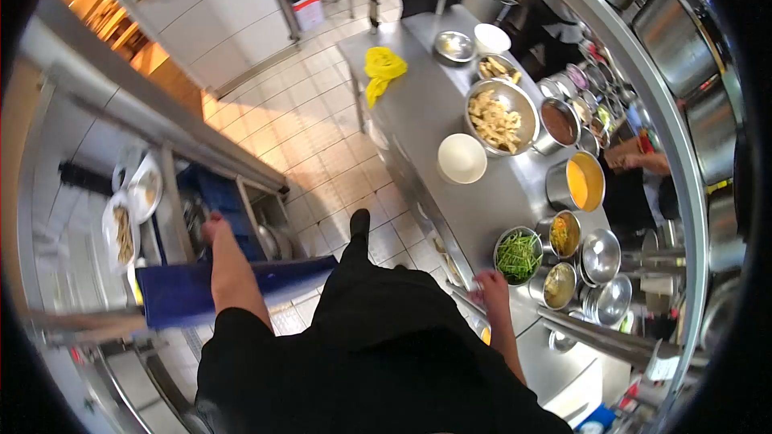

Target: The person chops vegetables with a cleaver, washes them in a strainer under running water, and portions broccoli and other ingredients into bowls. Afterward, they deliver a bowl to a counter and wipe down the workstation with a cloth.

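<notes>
My left hand [214, 227] is at the left, over a cabinet or drawer with a blue interior [211, 193]. Its fingers look curled, but what they hold, if anything, is hidden. Below that forearm is a dark blue panel [181, 293]. On the right, my right hand [489, 288] hangs beside the steel counter's edge, blurred, just left of a pot of green vegetables [518, 255]. Whether its fingers are closed cannot be made out. Near it are a pot of mixed vegetables [564, 234] and a pot with pale yellow contents [559, 285].
The steel counter [426, 124] holds a yellow cloth [383, 72], a white bowl [461, 158], a bowl of pale food pieces [494, 120] and an orange liquid pot [584, 182]. White dishes [145, 189] stand at left. A co-worker's hands [635, 157] show beyond the counter.
</notes>
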Demonstrator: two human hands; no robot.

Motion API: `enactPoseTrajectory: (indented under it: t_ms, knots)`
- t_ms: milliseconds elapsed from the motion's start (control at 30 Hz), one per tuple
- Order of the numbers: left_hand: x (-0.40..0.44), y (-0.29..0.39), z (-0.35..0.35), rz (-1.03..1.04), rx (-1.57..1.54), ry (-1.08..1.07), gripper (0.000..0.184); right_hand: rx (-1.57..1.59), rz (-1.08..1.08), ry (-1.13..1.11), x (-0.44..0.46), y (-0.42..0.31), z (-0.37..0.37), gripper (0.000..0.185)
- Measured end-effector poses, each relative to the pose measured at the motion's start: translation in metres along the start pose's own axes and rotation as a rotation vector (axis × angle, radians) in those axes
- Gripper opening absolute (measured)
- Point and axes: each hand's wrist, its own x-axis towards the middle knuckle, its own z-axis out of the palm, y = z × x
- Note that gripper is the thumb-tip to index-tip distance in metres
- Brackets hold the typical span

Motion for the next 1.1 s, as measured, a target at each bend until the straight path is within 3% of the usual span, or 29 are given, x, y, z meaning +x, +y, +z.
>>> enactPoseTrajectory:
  t_ms: [33, 67, 100, 133, 167, 200, 267, 400, 500, 533, 633, 700, 767, 833, 900, 933, 1033, 1100]
  knots:
    - [0.044, -0.025, 0.032, 0.000, 0.008, 0.038, 0.048, -0.031, -0.123, 0.086, 0.024, -0.007, 0.013, 0.025]
    - [0.031, -0.010, 0.011, -0.071, 0.096, 0.025, 0.051, -0.063, -0.241, 0.174, 0.046, -0.021, 0.026, 0.028]
    - [0.056, -0.031, 0.026, -0.027, -0.052, -0.066, 0.054, -0.079, -0.283, 0.250, 0.062, -0.045, 0.039, 0.029]
    - [0.070, -0.037, 0.032, -0.078, 0.142, 0.006, 0.055, -0.097, -0.324, 0.326, 0.078, -0.073, 0.050, 0.029]
    - [0.091, -0.052, 0.041, 0.002, 0.145, 0.000, 0.054, -0.080, -0.307, 0.404, 0.086, -0.107, 0.058, 0.033]
    - [0.079, -0.044, 0.028, 0.079, 0.426, 0.043, 0.053, -0.070, -0.293, 0.476, 0.094, -0.141, 0.063, 0.036]
    - [0.095, -0.041, 0.054, -0.071, 0.184, 0.151, 0.054, -0.385, -0.500, 0.752, 0.153, -0.167, 0.042, 0.046]
    - [0.083, -0.008, 0.065, -1.006, -0.911, 0.495, 0.065, -0.689, -0.433, 1.012, 0.222, -0.224, 0.029, 0.052]
    - [0.032, 0.055, 0.020, -0.703, -0.413, 0.194, 0.057, -0.743, -0.181, 0.814, 0.232, -0.249, 0.036, 0.042]
    - [0.015, 0.079, 0.005, -0.767, -0.706, 0.062, 0.047, -0.746, -0.165, 0.856, 0.233, -0.256, 0.039, 0.038]
    - [0.120, -0.012, 0.139, -0.238, -1.549, -0.783, 0.029, -0.797, -0.145, 0.925, 0.235, -0.267, 0.050, 0.029]
    - [0.024, 0.068, 0.113, -0.003, -1.272, -0.813, 0.028, -0.864, -0.172, 0.932, 0.225, -0.277, 0.053, 0.028]
    - [-0.060, 0.134, 0.108, 0.084, -1.116, -0.819, 0.024, -0.849, -0.118, 0.786, 0.234, -0.285, 0.038, 0.026]
    - [-0.142, 0.212, 0.072, 0.173, -0.811, -1.035, 0.020, -0.684, -0.108, 0.671, 0.234, -0.291, 0.025, 0.026]
    - [-0.204, 0.250, 0.077, 0.331, -0.784, -1.302, 0.019, -0.384, -0.140, 0.581, 0.226, -0.294, 0.019, 0.028]
    - [-0.234, 0.267, 0.083, 0.419, -0.768, -1.426, 0.020, -0.352, -0.208, 0.644, 0.227, -0.289, 0.017, 0.045]
    - [-0.333, 0.320, 0.061, 0.659, -0.676, -1.713, 0.021, -0.175, -0.352, 0.674, 0.167, -0.290, 0.032, 0.044]
    - [-0.391, 0.349, 0.034, 0.685, -0.569, -1.830, 0.021, -0.094, -0.380, 0.620, 0.158, -0.269, 0.028, 0.042]
